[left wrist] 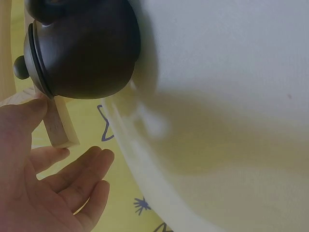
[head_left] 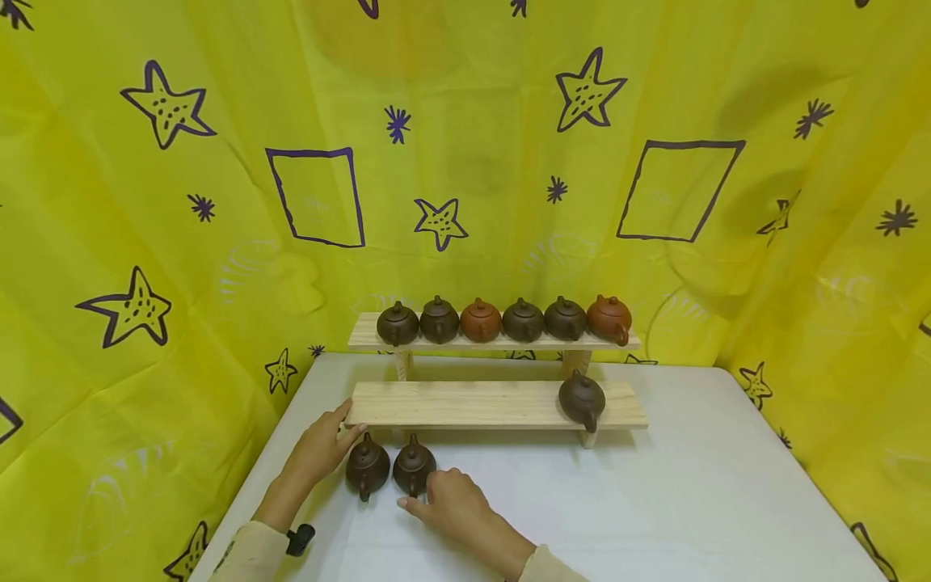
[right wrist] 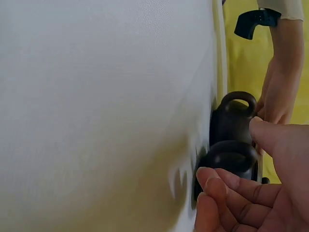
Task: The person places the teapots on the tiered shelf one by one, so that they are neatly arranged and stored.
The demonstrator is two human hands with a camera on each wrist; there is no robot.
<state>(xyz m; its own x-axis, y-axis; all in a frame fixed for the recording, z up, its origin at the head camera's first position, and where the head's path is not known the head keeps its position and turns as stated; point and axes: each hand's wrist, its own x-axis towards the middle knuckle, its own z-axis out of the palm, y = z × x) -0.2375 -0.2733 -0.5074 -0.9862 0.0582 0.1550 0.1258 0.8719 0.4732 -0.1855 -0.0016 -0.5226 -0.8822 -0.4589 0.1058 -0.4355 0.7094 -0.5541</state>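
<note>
My left hand (head_left: 317, 449) reaches the left end of the lower wooden shelf (head_left: 465, 404), its thumb at the front edge. In the left wrist view, its fingers (left wrist: 79, 179) spread loosely beside a wooden shelf part (left wrist: 60, 123). Close by, a dark brown teapot (head_left: 367, 465) stands on the table, handle toward me. To its right stands a second dark teapot (head_left: 414, 467). Beside that one is my right hand (head_left: 458, 505), fingers bent, thumb apart from them. In the right wrist view, the fingertips overlap this teapot's handle (right wrist: 236, 147).
One dark teapot (head_left: 582, 400) sits at the right of the lower shelf. The upper shelf (head_left: 502, 344) bears a row of several teapots, dark brown and reddish. A yellow patterned curtain (head_left: 465, 162) hangs around the white table (head_left: 698, 501).
</note>
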